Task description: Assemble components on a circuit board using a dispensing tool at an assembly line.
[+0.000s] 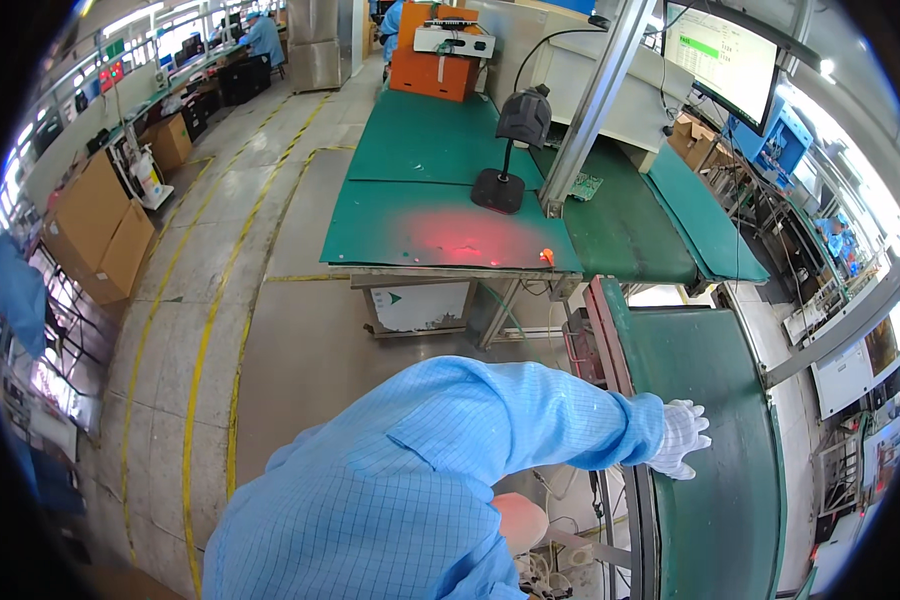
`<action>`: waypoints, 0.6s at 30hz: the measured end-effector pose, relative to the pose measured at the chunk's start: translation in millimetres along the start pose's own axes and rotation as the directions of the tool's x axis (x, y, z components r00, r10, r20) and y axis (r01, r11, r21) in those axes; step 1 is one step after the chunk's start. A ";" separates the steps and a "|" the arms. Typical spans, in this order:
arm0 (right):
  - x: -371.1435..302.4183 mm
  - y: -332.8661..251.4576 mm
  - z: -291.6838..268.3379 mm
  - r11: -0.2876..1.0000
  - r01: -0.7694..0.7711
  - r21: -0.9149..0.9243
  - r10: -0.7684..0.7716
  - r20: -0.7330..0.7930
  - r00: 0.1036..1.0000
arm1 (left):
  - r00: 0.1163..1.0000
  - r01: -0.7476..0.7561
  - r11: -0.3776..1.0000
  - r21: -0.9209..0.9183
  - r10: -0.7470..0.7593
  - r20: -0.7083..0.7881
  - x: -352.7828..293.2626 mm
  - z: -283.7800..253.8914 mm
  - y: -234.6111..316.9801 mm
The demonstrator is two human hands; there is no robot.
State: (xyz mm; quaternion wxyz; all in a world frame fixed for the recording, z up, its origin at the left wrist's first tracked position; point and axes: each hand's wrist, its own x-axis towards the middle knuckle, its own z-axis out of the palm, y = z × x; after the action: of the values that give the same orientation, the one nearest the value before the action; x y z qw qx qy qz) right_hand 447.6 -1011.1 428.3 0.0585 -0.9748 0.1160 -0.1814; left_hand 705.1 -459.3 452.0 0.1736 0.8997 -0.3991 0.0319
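My left hand (676,440), in a white glove, reaches across to the right over the near green conveyor belt (715,365). Its fingers are spread, and nothing shows in them. The hand is at the belt's left edge; whether it presses on the surface I cannot tell. A blue gridded sleeve (560,420) covers that arm. My right hand is out of the picture. Beyond the belt, a black scanner on a stand (510,150) stands on a green-topped table (370,225), where a red glow falls. A green circuit board (585,187) lies on the farther belt (630,225).
A metal post (600,100) rises beside the scanner, and a lit monitor (720,55) hangs at upper right. An orange box (432,75) carries a white device (455,42) at the table's far end. Cardboard boxes (95,235) stand left of the yellow-lined aisle; a person (262,38) works far off.
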 end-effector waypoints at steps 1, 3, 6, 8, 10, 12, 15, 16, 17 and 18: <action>-6.9 5.9 0.2 1.000 0.010 -0.018 -0.010 -0.003 1.000 | 1.000 0.002 1.000 -0.003 -0.002 -0.002 -0.1 0.6 0.8; -23.2 17.5 -1.3 0.998 0.029 -0.056 -0.029 -0.008 1.000 | 1.000 0.008 1.000 -0.005 -0.008 -0.010 -1.5 -0.2 0.7; -44.3 38.5 -4.5 0.992 0.055 -0.117 -0.058 -0.019 0.998 | 0.999 0.018 1.000 -0.006 -0.018 -0.031 -2.9 -0.3 -0.4; -48.4 57.2 -5.0 0.987 0.065 -0.144 -0.070 -0.027 0.997 | 0.997 0.034 0.999 -0.004 -0.034 -0.073 -3.0 4.8 -1.7; -50.0 74.5 -6.1 0.999 -0.015 0.029 0.017 -0.078 0.997 | 0.994 0.045 0.999 -0.005 -0.045 -0.099 -4.0 5.3 -1.1; -37.5 91.5 0.1 0.974 -0.080 0.211 0.104 -0.108 0.989 | 0.994 0.054 0.998 -0.017 -0.056 -0.090 -4.4 4.6 -0.1; -12.7 98.7 16.9 0.863 -0.146 0.483 0.226 -0.111 0.968 | 0.993 0.066 0.997 -0.037 -0.069 -0.094 -4.5 4.6 0.4; -3.7 97.4 26.0 0.806 -0.164 0.569 0.267 -0.101 0.959 | 0.993 0.058 0.997 -0.050 -0.063 -0.097 -2.1 5.6 1.9; 4.5 95.6 33.9 0.740 -0.181 0.648 0.306 -0.085 0.948 | 0.994 0.049 0.997 -0.064 -0.055 -0.099 -2.0 5.9 3.1; 14.0 91.5 38.9 0.670 -0.196 0.717 0.347 -0.069 0.935 | 0.993 0.053 0.997 -0.063 -0.059 -0.104 -1.2 5.9 6.2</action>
State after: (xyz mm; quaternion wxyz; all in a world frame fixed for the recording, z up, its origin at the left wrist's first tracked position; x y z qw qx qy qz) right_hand 455.8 -1100.2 382.7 0.4370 -0.8277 0.1882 -0.2975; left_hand 699.3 -464.3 448.0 0.2224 0.9020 -0.3648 0.0625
